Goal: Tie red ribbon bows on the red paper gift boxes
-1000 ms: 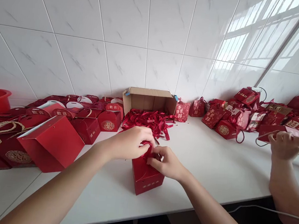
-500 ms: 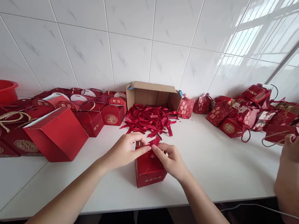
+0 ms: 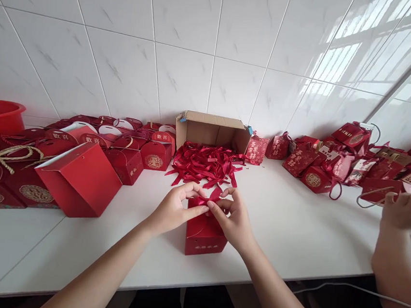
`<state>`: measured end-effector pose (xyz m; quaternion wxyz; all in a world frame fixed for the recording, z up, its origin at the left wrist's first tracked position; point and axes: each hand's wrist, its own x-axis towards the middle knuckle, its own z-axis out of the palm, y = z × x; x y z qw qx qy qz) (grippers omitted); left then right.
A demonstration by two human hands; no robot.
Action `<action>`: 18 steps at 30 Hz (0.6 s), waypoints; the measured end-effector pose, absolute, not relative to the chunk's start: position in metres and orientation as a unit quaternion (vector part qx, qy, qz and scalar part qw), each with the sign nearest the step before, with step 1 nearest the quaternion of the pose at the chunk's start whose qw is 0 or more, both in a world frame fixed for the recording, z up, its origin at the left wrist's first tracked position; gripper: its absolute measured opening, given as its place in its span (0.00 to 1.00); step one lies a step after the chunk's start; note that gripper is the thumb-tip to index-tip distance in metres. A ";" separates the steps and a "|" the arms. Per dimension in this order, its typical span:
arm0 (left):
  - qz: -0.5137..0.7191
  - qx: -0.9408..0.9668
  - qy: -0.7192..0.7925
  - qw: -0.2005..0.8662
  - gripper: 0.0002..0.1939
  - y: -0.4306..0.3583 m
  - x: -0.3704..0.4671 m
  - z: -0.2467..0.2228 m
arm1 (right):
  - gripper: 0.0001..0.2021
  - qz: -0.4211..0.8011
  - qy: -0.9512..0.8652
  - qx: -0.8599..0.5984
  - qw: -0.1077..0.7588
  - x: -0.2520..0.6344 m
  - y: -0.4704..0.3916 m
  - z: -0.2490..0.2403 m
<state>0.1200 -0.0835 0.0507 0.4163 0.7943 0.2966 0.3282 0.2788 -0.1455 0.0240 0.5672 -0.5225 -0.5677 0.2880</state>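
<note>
A small red box (image 3: 205, 239) stands on the white table between my hands, with pale lettering low on its near side. Red ribbon (image 3: 201, 201) is bunched at its top, one end sticking up behind. My left hand (image 3: 178, 206) pinches the ribbon from the left between thumb and fingers. From the right, my right hand (image 3: 231, 217) grips the same ribbon, its thumb tip near the left thumb. The fingers partly cover the ribbon and the top of the box.
Behind the hands, loose red ribbons (image 3: 206, 164) spill from a cardboard box (image 3: 212, 120). Red boxes (image 3: 79, 178) and a red basin (image 3: 0, 117) occupy the left. Decorated boxes (image 3: 315, 179) fill the back right, where another person's hand (image 3: 407, 212) is beside a corded box.
The small box has turned slightly, its near side now facing me more squarely. My right fingers have risen and spread a little around the ribbon. The view has shifted slightly.
</note>
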 end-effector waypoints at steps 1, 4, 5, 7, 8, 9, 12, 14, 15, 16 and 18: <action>0.329 0.801 0.291 0.408 0.09 -0.084 0.120 0.050 | 0.14 0.286 -0.569 -0.521 0.569 0.279 -0.146 0.023; 0.341 0.815 0.278 0.377 0.07 -0.084 0.120 0.048 | 0.11 0.260 -0.588 -0.518 0.564 0.279 -0.147 0.022; 0.346 0.818 0.277 0.367 0.06 -0.085 0.120 0.047 | 0.09 0.243 -0.596 -0.520 0.562 0.279 -0.148 0.023; 0.354 0.822 0.282 0.346 0.05 -0.085 0.120 0.045 | 0.07 0.198 -0.615 -0.528 0.551 0.280 -0.151 0.024; 0.355 0.825 0.286 0.335 0.04 -0.085 0.120 0.044 | 0.07 0.175 -0.628 -0.534 0.539 0.280 -0.152 0.025; 0.357 0.827 0.288 0.325 0.03 -0.085 0.121 0.044 | 0.08 0.157 -0.640 -0.539 0.524 0.281 -0.154 0.026; 0.363 0.827 0.294 0.312 0.02 -0.085 0.122 0.042 | 0.09 0.133 -0.664 -0.553 0.486 0.283 -0.157 0.027; 0.363 0.825 0.299 0.314 0.03 -0.085 0.124 0.042 | 0.08 0.115 -0.659 -0.567 0.481 0.284 -0.158 0.026; 0.362 0.823 0.302 0.316 0.04 -0.085 0.124 0.042 | 0.08 0.101 -0.652 -0.576 0.482 0.285 -0.158 0.024; 0.360 0.822 0.304 0.320 0.04 -0.085 0.125 0.042 | 0.07 0.090 -0.645 -0.585 0.483 0.285 -0.157 0.023; 0.355 0.816 0.307 0.337 0.04 -0.086 0.125 0.042 | 0.06 0.091 -0.630 -0.600 0.485 0.286 -0.156 0.021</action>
